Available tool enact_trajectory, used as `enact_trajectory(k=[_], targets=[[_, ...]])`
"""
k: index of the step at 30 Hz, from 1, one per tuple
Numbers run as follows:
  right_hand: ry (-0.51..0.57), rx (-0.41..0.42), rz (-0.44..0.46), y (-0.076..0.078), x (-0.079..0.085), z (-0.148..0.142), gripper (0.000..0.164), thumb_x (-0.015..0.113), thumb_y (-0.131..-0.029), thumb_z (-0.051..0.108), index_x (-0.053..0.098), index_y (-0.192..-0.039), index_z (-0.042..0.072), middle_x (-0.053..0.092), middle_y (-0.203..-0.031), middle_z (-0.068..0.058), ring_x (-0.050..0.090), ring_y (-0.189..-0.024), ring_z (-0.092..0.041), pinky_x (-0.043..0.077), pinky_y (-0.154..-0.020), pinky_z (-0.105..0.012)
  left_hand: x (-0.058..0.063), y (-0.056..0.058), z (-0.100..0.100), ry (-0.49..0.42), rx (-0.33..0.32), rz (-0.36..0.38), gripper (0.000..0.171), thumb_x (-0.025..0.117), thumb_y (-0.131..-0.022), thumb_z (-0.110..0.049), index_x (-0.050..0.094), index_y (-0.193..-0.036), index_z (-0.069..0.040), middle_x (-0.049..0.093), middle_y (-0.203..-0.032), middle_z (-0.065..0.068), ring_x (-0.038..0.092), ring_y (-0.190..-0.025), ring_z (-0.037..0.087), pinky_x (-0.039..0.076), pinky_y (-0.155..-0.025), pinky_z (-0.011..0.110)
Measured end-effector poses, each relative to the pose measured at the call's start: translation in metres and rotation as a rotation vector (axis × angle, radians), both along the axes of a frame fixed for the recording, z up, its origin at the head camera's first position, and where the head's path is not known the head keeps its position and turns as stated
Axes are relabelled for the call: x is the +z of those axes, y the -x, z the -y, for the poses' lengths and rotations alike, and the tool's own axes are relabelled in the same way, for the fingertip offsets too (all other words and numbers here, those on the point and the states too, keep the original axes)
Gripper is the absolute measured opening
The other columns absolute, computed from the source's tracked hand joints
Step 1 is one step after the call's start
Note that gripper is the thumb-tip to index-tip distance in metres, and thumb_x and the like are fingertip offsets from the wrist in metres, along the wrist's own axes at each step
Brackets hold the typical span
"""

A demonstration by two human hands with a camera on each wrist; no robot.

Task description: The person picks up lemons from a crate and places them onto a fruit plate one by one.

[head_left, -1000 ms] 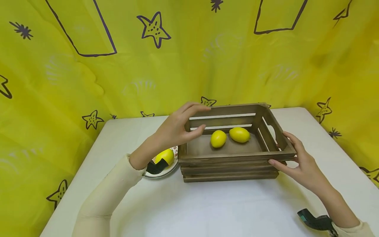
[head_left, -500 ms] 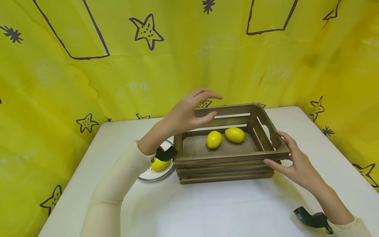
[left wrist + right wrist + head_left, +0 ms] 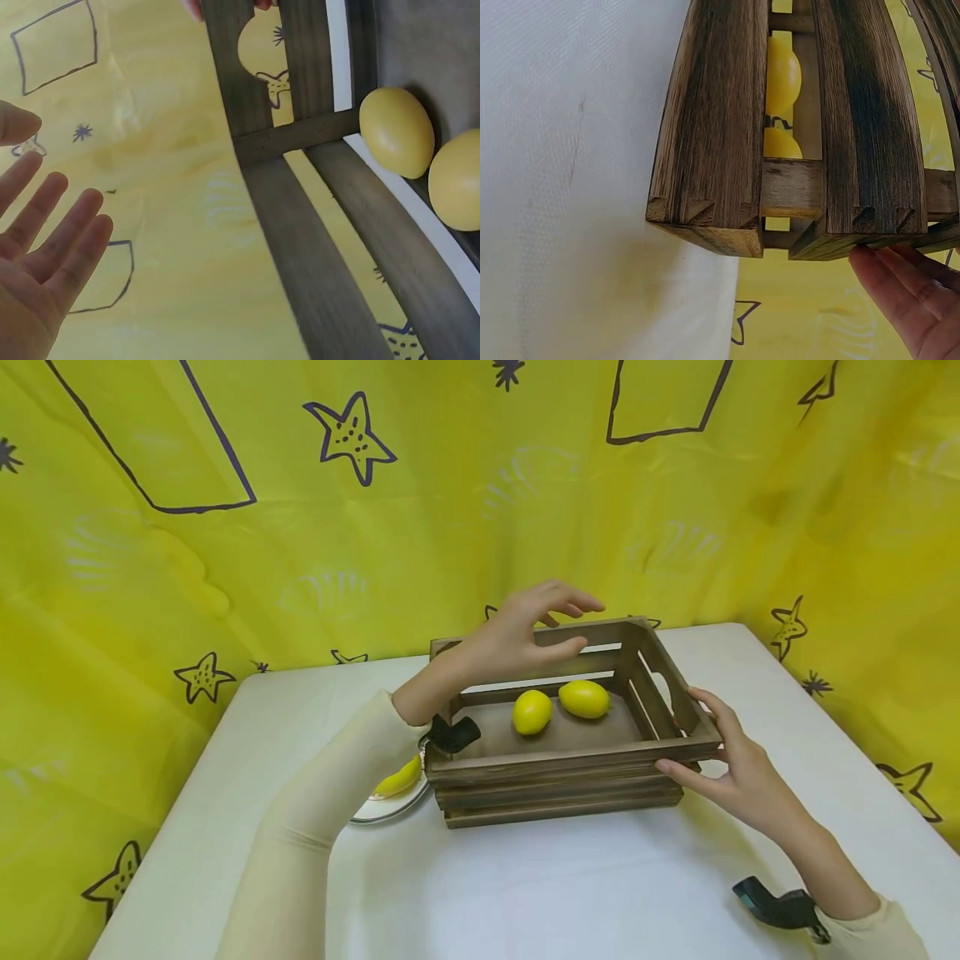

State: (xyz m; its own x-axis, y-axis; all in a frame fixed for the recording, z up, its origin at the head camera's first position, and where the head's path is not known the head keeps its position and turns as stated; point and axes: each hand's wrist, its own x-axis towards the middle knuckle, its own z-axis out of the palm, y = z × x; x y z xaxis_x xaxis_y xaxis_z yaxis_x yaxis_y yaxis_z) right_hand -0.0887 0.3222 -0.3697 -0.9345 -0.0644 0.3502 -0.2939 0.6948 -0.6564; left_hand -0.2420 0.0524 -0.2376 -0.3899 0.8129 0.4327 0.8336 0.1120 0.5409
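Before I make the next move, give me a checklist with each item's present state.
1. Left hand free: ok, fingers loose and holding nothing.
2. Right hand on the crate: ok, gripping its right end.
3. Crate upright on the table: ok, open side up.
4. Two lemons inside the crate: ok, both lying on its floor.
5. Clear view of the plate: not ok, the left sleeve covers part of it.
6. Number of lemons on the plate: cannot tell, only part of one shows.
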Motion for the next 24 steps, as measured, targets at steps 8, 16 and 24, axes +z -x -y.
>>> enact_trajectory(k=[8,16,24], targets=[[0.001,0.002,-0.001,0.000,-0.001,-0.001,0.099,0.080,-0.080,0.012,0.017,-0.155,0.020,0.040,-0.145,-0.024,0.049,-0.117,-0.046,0.047,-0.081,-0.063,-0.007,0.011,-0.023,0.063,-0.061,0.123,0.041,0.064,-0.094,-0.016,0.055,-0.133,-0.007,0.055,-0.133,0.005,0.054,-0.117,0.012,0.046,-0.099,0.030],[-0.020,-0.017,-0.009,-0.001,-0.001,-0.003,0.098,0.081,-0.080,0.014,0.019,-0.155,0.023,0.049,-0.139,-0.021,0.054,-0.111,-0.024,0.052,-0.081,-0.039,-0.021,0.029,-0.052,0.084,-0.141,0.223,0.038,0.064,-0.093,-0.009,0.057,-0.130,-0.004,0.057,-0.131,0.010,0.056,-0.116,0.016,0.047,-0.095,0.023],[0.022,-0.007,0.017,-0.001,-0.002,-0.004,0.097,0.079,-0.081,0.014,0.017,-0.155,0.024,0.035,-0.150,-0.024,0.045,-0.123,-0.049,0.045,-0.083,-0.065,-0.041,0.041,-0.067,0.131,-0.192,0.368,0.039,0.062,-0.093,-0.008,0.056,-0.130,0.001,0.054,-0.137,0.012,0.050,-0.128,0.030,0.046,-0.097,0.026]])
